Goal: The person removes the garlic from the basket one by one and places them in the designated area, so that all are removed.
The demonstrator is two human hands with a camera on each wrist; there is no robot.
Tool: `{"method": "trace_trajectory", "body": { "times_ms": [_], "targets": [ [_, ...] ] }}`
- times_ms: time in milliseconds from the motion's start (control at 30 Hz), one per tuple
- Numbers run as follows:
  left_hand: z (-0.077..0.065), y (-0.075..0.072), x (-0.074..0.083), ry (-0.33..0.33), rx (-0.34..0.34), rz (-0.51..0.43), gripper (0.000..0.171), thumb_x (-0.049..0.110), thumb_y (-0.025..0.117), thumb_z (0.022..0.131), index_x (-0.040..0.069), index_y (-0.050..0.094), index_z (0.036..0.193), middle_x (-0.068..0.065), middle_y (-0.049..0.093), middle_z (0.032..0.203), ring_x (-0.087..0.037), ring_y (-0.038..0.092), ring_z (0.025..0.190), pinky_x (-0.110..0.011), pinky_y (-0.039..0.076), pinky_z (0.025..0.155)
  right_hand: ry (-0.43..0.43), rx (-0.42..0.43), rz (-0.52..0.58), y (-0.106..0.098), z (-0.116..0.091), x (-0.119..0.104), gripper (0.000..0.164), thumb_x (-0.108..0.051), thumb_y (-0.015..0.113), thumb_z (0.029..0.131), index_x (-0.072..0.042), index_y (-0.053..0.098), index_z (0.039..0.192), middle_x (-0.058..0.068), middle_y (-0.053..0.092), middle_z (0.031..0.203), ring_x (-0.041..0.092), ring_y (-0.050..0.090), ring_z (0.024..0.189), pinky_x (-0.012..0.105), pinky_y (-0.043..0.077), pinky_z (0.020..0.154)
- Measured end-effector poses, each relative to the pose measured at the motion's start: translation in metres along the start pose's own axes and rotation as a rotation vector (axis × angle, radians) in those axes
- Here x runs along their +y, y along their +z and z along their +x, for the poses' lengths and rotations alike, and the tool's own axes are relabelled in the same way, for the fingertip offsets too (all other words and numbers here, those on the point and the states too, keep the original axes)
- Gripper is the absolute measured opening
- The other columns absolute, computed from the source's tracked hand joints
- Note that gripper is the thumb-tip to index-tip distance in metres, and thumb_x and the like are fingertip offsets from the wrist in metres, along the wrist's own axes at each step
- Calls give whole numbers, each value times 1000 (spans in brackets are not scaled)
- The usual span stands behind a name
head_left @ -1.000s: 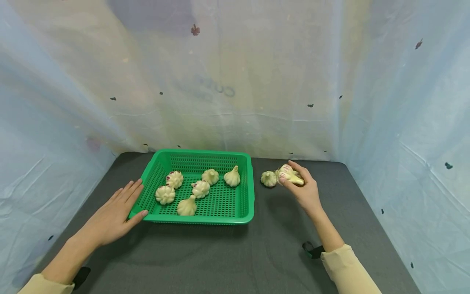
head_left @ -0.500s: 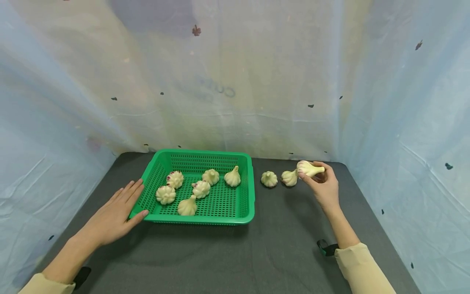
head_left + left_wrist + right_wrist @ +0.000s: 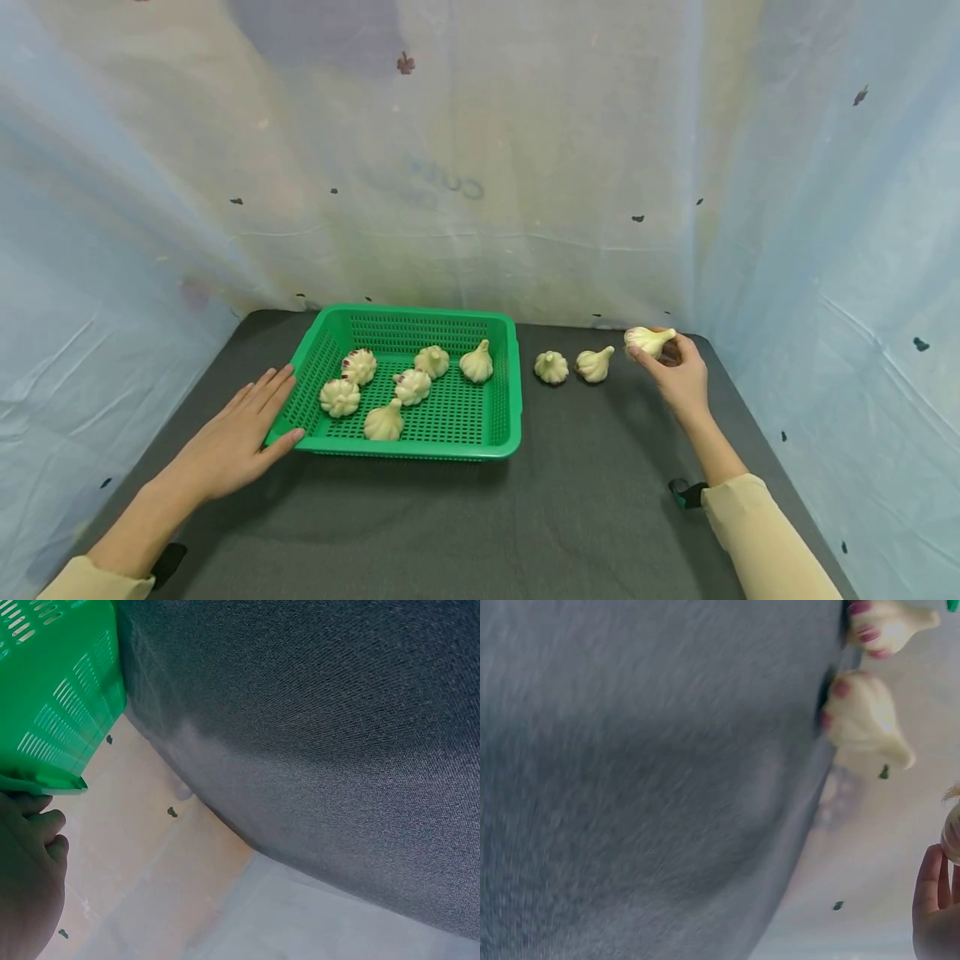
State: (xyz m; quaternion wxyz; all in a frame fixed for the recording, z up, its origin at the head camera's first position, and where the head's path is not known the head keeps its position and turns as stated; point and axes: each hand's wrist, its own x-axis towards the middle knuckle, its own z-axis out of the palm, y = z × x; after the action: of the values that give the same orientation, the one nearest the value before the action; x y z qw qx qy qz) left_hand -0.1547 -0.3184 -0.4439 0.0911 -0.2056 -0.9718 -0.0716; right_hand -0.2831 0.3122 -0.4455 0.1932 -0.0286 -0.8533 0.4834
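My right hand (image 3: 675,375) pinches a pale garlic bulb (image 3: 647,339) just above the dark mat near its far right corner. Two more garlic bulbs (image 3: 551,367) (image 3: 594,364) sit on the mat in a row to its left; the right wrist view shows them too (image 3: 866,712) (image 3: 885,626). A green plastic basket (image 3: 502,417) holds several garlic bulbs (image 3: 384,422). My left hand (image 3: 240,433) lies flat against the basket's near left corner, fingers straight; in the left wrist view the fingers (image 3: 34,825) touch the basket rim (image 3: 45,780).
The dark grey mat (image 3: 570,500) covers the table. Pale plastic sheeting (image 3: 480,167) walls in the back and both sides, close behind the basket and the right hand. Bare mat lies in front of the basket and between the two arms.
My right hand has carried its garlic bulb rightward, away from the basket, uncovering a second bulb on the mat. The left hand and basket have stayed put.
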Motion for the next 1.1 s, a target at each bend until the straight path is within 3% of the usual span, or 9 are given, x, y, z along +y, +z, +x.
{"method": "trace_trajectory", "body": {
  "times_ms": [233, 367, 467, 533, 800, 1100],
  "targets": [
    [0, 0, 1, -4, 3, -2, 84, 46, 59, 105, 2, 21, 166, -18, 20, 172, -31, 7, 161, -29, -13, 127, 58, -53, -67, 1, 10, 21, 69, -42, 76, 96, -7, 54, 150, 18, 50, 143, 34, 59, 127, 7, 45, 80],
    [0, 2, 0, -3, 13, 4, 84, 47, 59, 105, 2, 21, 166, -18, 20, 172, -32, 9, 161, -29, -11, 128, 77, -112, -123, 3, 14, 32, 77, -41, 75, 97, -1, 45, 156, 26, 50, 147, 42, 58, 130, 31, 56, 95],
    [0, 2, 0, 0, 16, 1, 84, 47, 58, 105, 2, 21, 166, -18, 20, 172, -30, 6, 161, -30, -11, 128, 88, -164, -154, 5, 16, 38, 83, -41, 74, 98, 2, 37, 159, 32, 50, 149, 47, 55, 133, 55, 52, 103],
    [-1, 2, 1, 0, 18, 1, 83, 47, 58, 106, 2, 21, 166, -18, 20, 172, -29, 6, 161, -30, -11, 128, 96, -194, -183, 6, 17, 40, 85, -42, 73, 98, 3, 35, 159, 33, 49, 149, 49, 53, 134, 60, 50, 104],
    [-1, 2, 1, 1, 18, 2, 84, 47, 58, 105, 2, 21, 166, -19, 20, 172, -24, 0, 161, -31, -11, 128, 30, -292, -314, 11, 22, 48, 82, -38, 71, 100, 12, 37, 154, 38, 49, 146, 52, 54, 129, 62, 49, 103],
    [-1, 2, 1, 2, 24, 3, 84, 47, 57, 106, 1, 21, 166, -19, 20, 172, -27, 3, 161, -27, -13, 126, -17, -342, -317, 13, 26, 56, 83, -38, 73, 99, 15, 38, 152, 38, 47, 148, 53, 54, 129, 62, 51, 99]
  ]
}}
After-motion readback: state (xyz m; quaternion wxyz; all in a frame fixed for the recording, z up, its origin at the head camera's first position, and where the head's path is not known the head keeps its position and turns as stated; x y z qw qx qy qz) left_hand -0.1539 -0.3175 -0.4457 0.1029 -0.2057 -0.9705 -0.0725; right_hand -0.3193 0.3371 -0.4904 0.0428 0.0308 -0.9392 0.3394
